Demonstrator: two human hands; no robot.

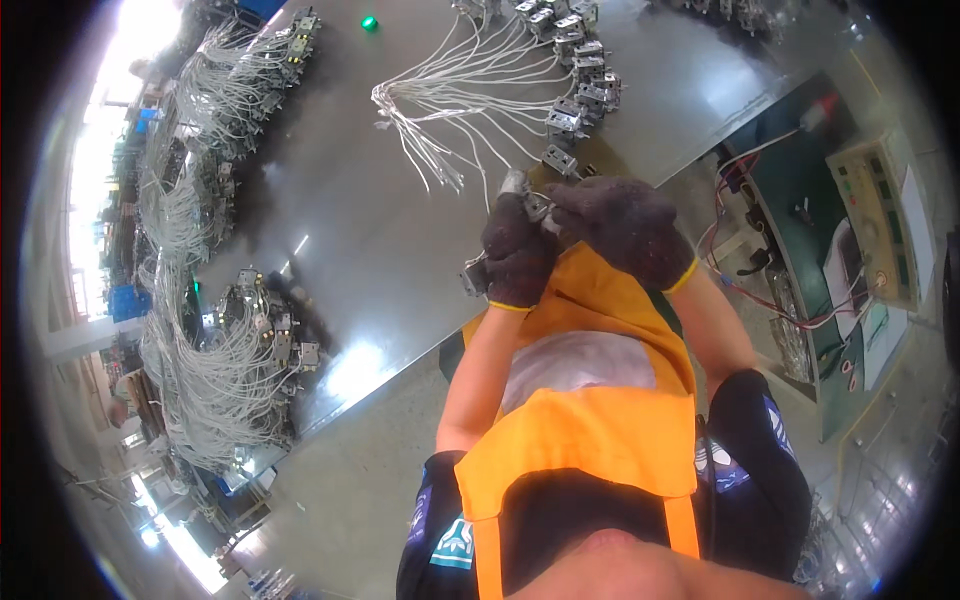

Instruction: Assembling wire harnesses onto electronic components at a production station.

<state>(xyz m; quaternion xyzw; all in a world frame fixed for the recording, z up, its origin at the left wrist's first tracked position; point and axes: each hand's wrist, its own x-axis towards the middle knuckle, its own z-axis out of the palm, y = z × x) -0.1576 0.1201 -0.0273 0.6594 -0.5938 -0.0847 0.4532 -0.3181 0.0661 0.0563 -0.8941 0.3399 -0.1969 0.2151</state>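
Note:
My left hand point(518, 255), in a dark glove with a yellow cuff, is closed around a small metal part point(537, 208) at the table's near edge. Meeting it from the right, my right hand point(630, 228), gloved alike, has its fingers pinched together beside that part; what they grip is hidden. Another small metal piece point(474, 277) hangs beside my left wrist, partly covered by the glove. Just beyond my hands lies a bundle of white wires point(425, 92), tied at its left end. Its wires fan out to a row of metal box-shaped fittings point(590, 95).
The grey metal table point(330, 220) carries heaps of white-wired fittings point(200, 360) along its left side. A green light point(369, 23) shows near the far edge. To my right, a dark green bench point(800, 185) holds a beige control box point(878, 215), red and white leads and scissors point(849, 375).

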